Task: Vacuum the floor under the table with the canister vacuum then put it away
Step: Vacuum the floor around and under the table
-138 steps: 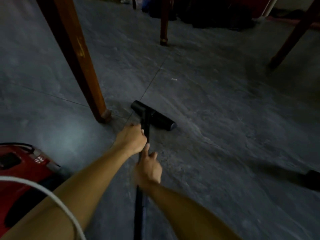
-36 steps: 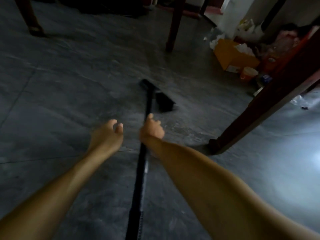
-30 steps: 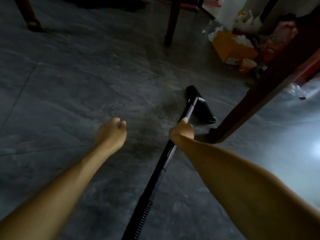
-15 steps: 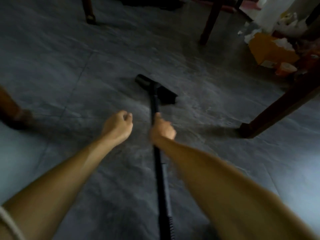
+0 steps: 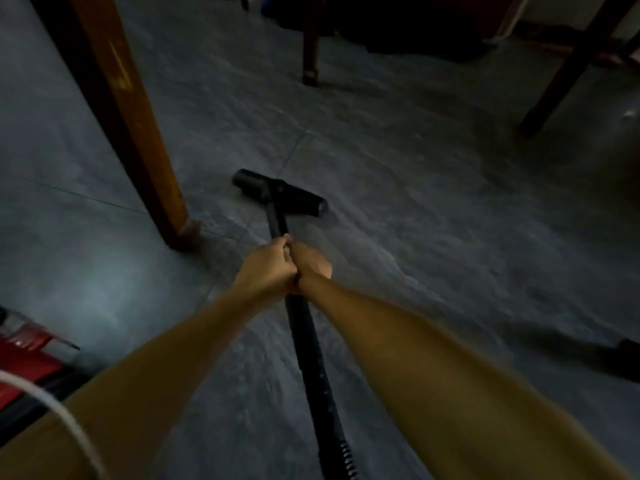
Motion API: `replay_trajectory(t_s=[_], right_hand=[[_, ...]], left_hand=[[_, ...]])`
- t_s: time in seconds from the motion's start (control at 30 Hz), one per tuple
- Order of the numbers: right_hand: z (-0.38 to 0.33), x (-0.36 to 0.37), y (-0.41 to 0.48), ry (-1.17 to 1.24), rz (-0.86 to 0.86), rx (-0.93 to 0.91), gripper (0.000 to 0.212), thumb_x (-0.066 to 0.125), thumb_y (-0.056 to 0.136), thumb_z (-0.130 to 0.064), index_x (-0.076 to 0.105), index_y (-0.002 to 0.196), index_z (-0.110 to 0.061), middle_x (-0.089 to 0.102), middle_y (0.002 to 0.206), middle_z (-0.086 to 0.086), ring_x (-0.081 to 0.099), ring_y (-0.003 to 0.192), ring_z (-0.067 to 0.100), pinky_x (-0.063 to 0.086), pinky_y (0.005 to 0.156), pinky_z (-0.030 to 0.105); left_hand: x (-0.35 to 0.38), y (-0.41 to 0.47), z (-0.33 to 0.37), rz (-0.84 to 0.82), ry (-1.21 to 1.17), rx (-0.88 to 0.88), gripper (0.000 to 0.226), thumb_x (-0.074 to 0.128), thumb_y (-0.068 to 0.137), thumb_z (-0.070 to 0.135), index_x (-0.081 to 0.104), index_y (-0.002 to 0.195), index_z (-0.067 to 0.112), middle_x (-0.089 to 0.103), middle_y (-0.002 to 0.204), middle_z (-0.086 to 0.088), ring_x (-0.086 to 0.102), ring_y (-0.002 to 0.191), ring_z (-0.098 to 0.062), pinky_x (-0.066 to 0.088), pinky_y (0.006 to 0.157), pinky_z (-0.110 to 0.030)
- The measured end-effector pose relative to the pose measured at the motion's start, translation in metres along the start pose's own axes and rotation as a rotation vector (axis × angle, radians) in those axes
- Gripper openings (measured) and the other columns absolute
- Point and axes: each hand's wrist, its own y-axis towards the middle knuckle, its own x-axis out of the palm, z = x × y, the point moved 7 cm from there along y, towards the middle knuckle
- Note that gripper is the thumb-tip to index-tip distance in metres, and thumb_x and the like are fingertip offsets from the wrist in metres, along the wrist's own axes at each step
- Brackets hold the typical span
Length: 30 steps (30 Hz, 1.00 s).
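Dim floor [image 5: 433, 209], left hand [image 5: 268, 268] and right hand [image 5: 313, 265] gripping wand [image 5: 305, 341], canister [image 5: 24, 362] cropped

black wand [image 5: 304, 341] | red canister [image 5: 24, 362] | grey floor [image 5: 433, 220]

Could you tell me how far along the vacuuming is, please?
Done: cleaned area cannot be judged. In hand: left hand and right hand grip the wand, floor head on the tiles beside a table leg. Left: putting away the red canister, at lower left.
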Motion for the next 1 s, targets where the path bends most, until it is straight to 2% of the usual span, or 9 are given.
replay_trajectory(t_s=[0.07,0.2,0.37,0.53,0.6,0.67,0.83,0.93,1.0], right_hand=[[-0.024,0.006,0.022,0.023,-0.034,-0.028,0.045,0.034,0.103,-0.037,0.039,0.143,-0.018,0.052,0.139,0.013,0.052,0.125,0.032,0.044,0.095,0.04],[-0.024,-0.014,0.055,0.017,-0.05,-0.043,0.07,0.045,0.098,-0.028,0.006,0.156,-0.022,0.045,0.146,0.015,0.048,0.129,0.035,0.043,0.102,0.044],[-0.015,-0.033,0.076,0.052,-0.198,0.022,0.062,0.035,0.103,-0.035,0.007,0.155,-0.016,0.047,0.144,0.014,0.048,0.128,0.032,0.028,0.115,0.048],[-0.026,-0.032,0.07,0.197,-0.209,0.018,0.091,0.053,0.095,-0.038,-0.015,0.153,-0.024,0.049,0.138,0.018,0.056,0.116,0.04,0.048,0.088,0.041],[-0.033,-0.02,0.071,0.339,-0.249,0.046,0.089,0.051,0.097,-0.036,-0.017,0.153,-0.023,0.032,0.151,0.021,0.047,0.127,0.041,0.043,0.096,0.042],[-0.027,-0.012,0.076,0.482,-0.206,0.168,0.082,0.046,0.099,-0.038,-0.011,0.154,-0.02,0.025,0.155,0.021,0.042,0.132,0.039,0.04,0.1,0.041],[-0.027,-0.008,0.072,0.644,0.097,0.39,0.06,0.042,0.101,-0.033,0.026,0.147,0.002,0.041,0.145,0.021,0.043,0.132,0.037,0.034,0.112,0.044],[-0.04,-0.028,0.059,0.422,0.136,0.356,0.046,0.054,0.095,-0.027,0.047,0.132,-0.001,0.056,0.13,0.019,0.057,0.116,0.036,0.05,0.096,0.045],[-0.049,-0.035,0.052,0.279,0.098,0.263,0.049,0.059,0.091,-0.027,0.047,0.133,-0.005,0.058,0.126,0.018,0.06,0.111,0.035,0.054,0.088,0.042]], left_hand=[[-0.02,0.009,-0.012,0.051,-0.006,-0.053,0.04,0.038,0.099,0.025,0.046,0.135,0.011,0.056,0.131,-0.018,0.054,0.119,-0.033,0.041,0.095,-0.035],[-0.052,0.024,-0.036,0.048,0.013,-0.141,0.035,0.035,0.099,0.026,0.051,0.124,0.007,0.058,0.125,-0.018,0.054,0.113,-0.035,0.041,0.091,-0.035],[-0.068,0.032,-0.023,0.046,0.084,-0.227,0.037,0.033,0.1,0.023,0.049,0.128,0.004,0.056,0.127,-0.02,0.055,0.113,-0.035,0.045,0.094,-0.039],[-0.054,0.033,0.017,-0.046,0.093,-0.181,0.036,0.029,0.102,0.022,0.051,0.123,0.003,0.054,0.125,-0.014,0.057,0.11,-0.027,0.047,0.097,-0.041],[-0.055,0.043,0.013,-0.057,0.085,-0.166,0.033,0.034,0.101,0.021,0.05,0.124,0.003,0.054,0.127,-0.015,0.057,0.111,-0.028,0.046,0.097,-0.039],[-0.056,0.054,-0.002,-0.031,0.003,-0.201,0.035,0.037,0.098,0.02,0.049,0.127,0.003,0.054,0.13,-0.015,0.056,0.113,-0.029,0.045,0.096,-0.038],[-0.079,0.058,-0.04,-0.058,-0.058,-0.136,0.037,0.037,0.097,0.025,0.048,0.124,0.002,0.058,0.12,-0.019,0.054,0.094,-0.026,0.041,0.078,-0.035],[-0.1,0.052,-0.044,-0.078,-0.029,-0.11,0.034,0.035,0.097,0.025,0.049,0.12,0.005,0.06,0.114,-0.017,0.049,0.085,-0.021,0.041,0.073,-0.033],[-0.102,0.049,-0.034,-0.094,0.014,-0.058,0.035,0.036,0.097,0.027,0.048,0.122,0.006,0.06,0.114,-0.017,0.055,0.089,-0.022,0.047,0.078,-0.037]])
